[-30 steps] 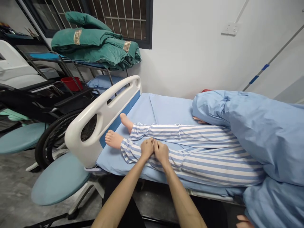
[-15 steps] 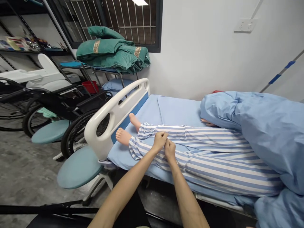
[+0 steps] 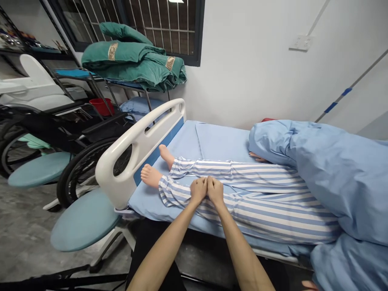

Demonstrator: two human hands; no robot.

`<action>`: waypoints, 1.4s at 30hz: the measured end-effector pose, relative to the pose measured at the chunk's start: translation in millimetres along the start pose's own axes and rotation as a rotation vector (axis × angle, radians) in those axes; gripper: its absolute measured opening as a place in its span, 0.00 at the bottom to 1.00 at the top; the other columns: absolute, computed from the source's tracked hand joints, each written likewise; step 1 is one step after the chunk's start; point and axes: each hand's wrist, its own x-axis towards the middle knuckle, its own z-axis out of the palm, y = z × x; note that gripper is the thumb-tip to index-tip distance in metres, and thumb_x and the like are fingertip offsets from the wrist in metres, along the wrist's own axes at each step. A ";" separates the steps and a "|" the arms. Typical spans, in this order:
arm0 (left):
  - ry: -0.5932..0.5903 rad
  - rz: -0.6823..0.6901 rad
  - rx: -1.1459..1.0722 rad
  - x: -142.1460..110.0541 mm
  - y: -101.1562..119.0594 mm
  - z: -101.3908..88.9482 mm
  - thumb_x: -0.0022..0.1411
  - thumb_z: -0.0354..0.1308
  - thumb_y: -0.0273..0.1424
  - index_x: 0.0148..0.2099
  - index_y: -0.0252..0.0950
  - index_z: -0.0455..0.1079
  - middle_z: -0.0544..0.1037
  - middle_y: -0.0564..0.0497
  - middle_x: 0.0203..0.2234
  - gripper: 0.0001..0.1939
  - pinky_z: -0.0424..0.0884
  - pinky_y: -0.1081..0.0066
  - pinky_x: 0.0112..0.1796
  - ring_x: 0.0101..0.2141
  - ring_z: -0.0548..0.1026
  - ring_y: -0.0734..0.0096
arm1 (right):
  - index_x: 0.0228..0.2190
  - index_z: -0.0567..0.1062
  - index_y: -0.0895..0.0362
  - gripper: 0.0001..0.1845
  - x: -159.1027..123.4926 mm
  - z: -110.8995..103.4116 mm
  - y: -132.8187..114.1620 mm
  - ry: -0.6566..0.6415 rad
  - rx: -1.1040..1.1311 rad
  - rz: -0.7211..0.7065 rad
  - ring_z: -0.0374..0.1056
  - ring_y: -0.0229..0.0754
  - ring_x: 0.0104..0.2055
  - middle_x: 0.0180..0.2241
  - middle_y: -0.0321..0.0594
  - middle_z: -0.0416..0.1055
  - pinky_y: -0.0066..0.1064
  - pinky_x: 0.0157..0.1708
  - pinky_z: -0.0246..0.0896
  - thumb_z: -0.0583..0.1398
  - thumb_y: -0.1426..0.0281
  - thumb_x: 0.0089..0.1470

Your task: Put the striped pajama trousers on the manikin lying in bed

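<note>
My left hand (image 3: 199, 189) and my right hand (image 3: 215, 188) are closed into fists, knuckles side by side and touching. They rest on or just above the nearer shin of a figure lying on the bed; whether they press on it I cannot tell. No cloth is visibly gathered in either fist. The figure wears blue-and-white striped trousers (image 3: 273, 210), and its bare feet (image 3: 150, 176) point toward the white footboard (image 3: 113, 161). A light blue quilt (image 3: 342, 169) covers the upper body, folded back at the thighs. Part of a hand (image 3: 257, 157) shows under the quilt's far edge.
Light blue sheeting (image 3: 221, 139) covers the mattress. Left of the bed are a round blue-green stool (image 3: 85, 220), another stool (image 3: 39, 169) and a wheelchair (image 3: 100, 149). Green folded bedding (image 3: 133, 60) lies on a rack beneath the barred window. Fingers (image 3: 309, 285) show at the lower right edge.
My fists have come down toward me, from between the two legs onto the nearer shin, and now sit level side by side. My view has shifted slightly to the right.
</note>
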 end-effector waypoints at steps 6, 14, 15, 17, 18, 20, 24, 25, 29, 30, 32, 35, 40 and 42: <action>-0.011 0.040 0.066 -0.2 -3.2 6.6 0.69 0.48 0.35 0.35 0.36 0.76 0.81 0.43 0.32 0.17 0.57 0.70 0.33 0.34 0.74 0.64 | 0.17 0.59 0.54 0.27 5.1 -19.6 -9.7 -0.042 -0.101 -0.144 0.54 0.36 0.22 0.17 0.34 0.61 0.31 0.27 0.45 0.45 0.54 0.64; 0.048 0.029 0.012 1.6 -3.1 10.5 0.64 0.52 0.32 0.22 0.37 0.61 0.69 0.53 0.20 0.17 0.49 0.69 0.30 0.25 0.62 0.72 | 0.18 0.59 0.52 0.24 -1.6 -7.1 35.6 0.016 -0.157 0.002 0.56 0.39 0.24 0.18 0.37 0.63 0.32 0.28 0.45 0.45 0.57 0.62; 0.046 0.029 -0.021 2.3 -2.2 9.7 0.63 0.52 0.31 0.21 0.37 0.59 0.67 0.54 0.19 0.17 0.49 0.69 0.29 0.24 0.60 0.73 | 0.18 0.59 0.52 0.24 -1.1 -7.1 36.1 0.021 -0.140 0.003 0.56 0.39 0.24 0.18 0.37 0.63 0.32 0.28 0.45 0.45 0.56 0.62; 0.037 0.033 -0.122 4.6 2.5 5.6 0.61 0.53 0.30 0.19 0.37 0.54 0.60 0.56 0.16 0.19 0.48 0.70 0.29 0.23 0.57 0.74 | 0.17 0.57 0.52 0.24 0.6 -8.4 35.5 0.035 -0.086 0.001 0.55 0.39 0.24 0.17 0.36 0.61 0.32 0.27 0.44 0.45 0.56 0.62; 0.044 0.039 -0.185 6.0 6.6 2.7 0.60 0.53 0.29 0.18 0.37 0.52 0.57 0.57 0.15 0.20 0.48 0.70 0.28 0.22 0.55 0.75 | 0.17 0.56 0.52 0.24 1.5 -9.4 35.2 0.050 -0.051 0.004 0.54 0.39 0.23 0.17 0.35 0.59 0.31 0.27 0.44 0.45 0.55 0.61; 0.076 0.066 -0.327 8.4 18.0 -2.9 0.59 0.53 0.28 0.17 0.38 0.48 0.52 0.58 0.14 0.22 0.49 0.71 0.28 0.21 0.54 0.76 | 0.16 0.55 0.52 0.25 2.9 -11.1 35.4 0.087 0.027 0.022 0.52 0.38 0.22 0.16 0.33 0.56 0.31 0.26 0.44 0.45 0.54 0.61; 0.099 0.123 -0.579 7.5 39.6 -1.3 0.60 0.51 0.30 0.18 0.39 0.47 0.51 0.59 0.14 0.21 0.52 0.73 0.26 0.20 0.54 0.77 | 0.16 0.55 0.52 0.26 4.0 -12.7 38.8 0.140 0.140 0.041 0.51 0.37 0.22 0.15 0.33 0.54 0.31 0.25 0.44 0.46 0.51 0.60; 0.091 0.127 -0.592 6.0 41.6 2.8 0.61 0.51 0.31 0.18 0.39 0.48 0.53 0.59 0.14 0.21 0.52 0.73 0.26 0.20 0.55 0.77 | 0.16 0.56 0.52 0.26 3.8 -12.8 39.6 0.147 0.155 0.043 0.52 0.37 0.22 0.16 0.33 0.56 0.31 0.25 0.45 0.46 0.51 0.59; 0.058 0.119 -0.326 -1.0 35.4 24.8 0.65 0.49 0.31 0.21 0.37 0.61 0.69 0.53 0.18 0.19 0.57 0.73 0.29 0.24 0.65 0.73 | 0.17 0.59 0.53 0.27 2.4 -12.4 40.4 0.187 0.207 0.083 0.54 0.38 0.23 0.17 0.35 0.60 0.31 0.26 0.48 0.47 0.49 0.59; 0.051 0.114 -0.232 -2.2 32.5 29.0 0.66 0.49 0.31 0.23 0.37 0.66 0.73 0.50 0.21 0.18 0.57 0.72 0.31 0.25 0.68 0.71 | 0.17 0.59 0.53 0.27 2.0 -12.1 40.0 0.201 0.214 0.094 0.54 0.38 0.23 0.17 0.34 0.60 0.31 0.26 0.48 0.48 0.48 0.59; 0.034 0.110 -0.090 -3.5 28.6 33.8 0.68 0.48 0.32 0.27 0.36 0.72 0.79 0.46 0.27 0.18 0.58 0.71 0.32 0.29 0.72 0.69 | 0.16 0.57 0.52 0.28 1.4 -11.6 38.5 0.225 0.210 0.106 0.53 0.37 0.22 0.16 0.34 0.58 0.31 0.25 0.48 0.48 0.47 0.58; 0.015 0.109 0.013 -3.6 28.7 32.8 0.70 0.46 0.32 0.34 0.36 0.76 0.82 0.43 0.33 0.18 0.59 0.71 0.35 0.33 0.75 0.66 | 0.16 0.58 0.53 0.29 2.4 -13.9 34.7 0.216 0.186 0.117 0.53 0.37 0.22 0.16 0.34 0.59 0.31 0.25 0.49 0.48 0.46 0.58; -0.019 0.098 0.048 -5.5 35.0 25.9 0.71 0.46 0.33 0.35 0.37 0.77 0.83 0.44 0.37 0.19 0.56 0.69 0.35 0.36 0.76 0.65 | 0.15 0.58 0.53 0.31 11.0 -37.1 20.7 0.123 0.094 0.057 0.52 0.36 0.22 0.15 0.33 0.56 0.30 0.25 0.47 0.48 0.44 0.57; -0.041 0.105 0.043 -6.9 36.6 24.6 0.71 0.47 0.33 0.33 0.38 0.77 0.83 0.45 0.35 0.19 0.54 0.69 0.34 0.35 0.75 0.66 | 0.15 0.55 0.53 0.30 13.7 -49.5 15.6 0.117 0.068 -0.002 0.50 0.35 0.21 0.15 0.31 0.53 0.30 0.25 0.45 0.48 0.46 0.58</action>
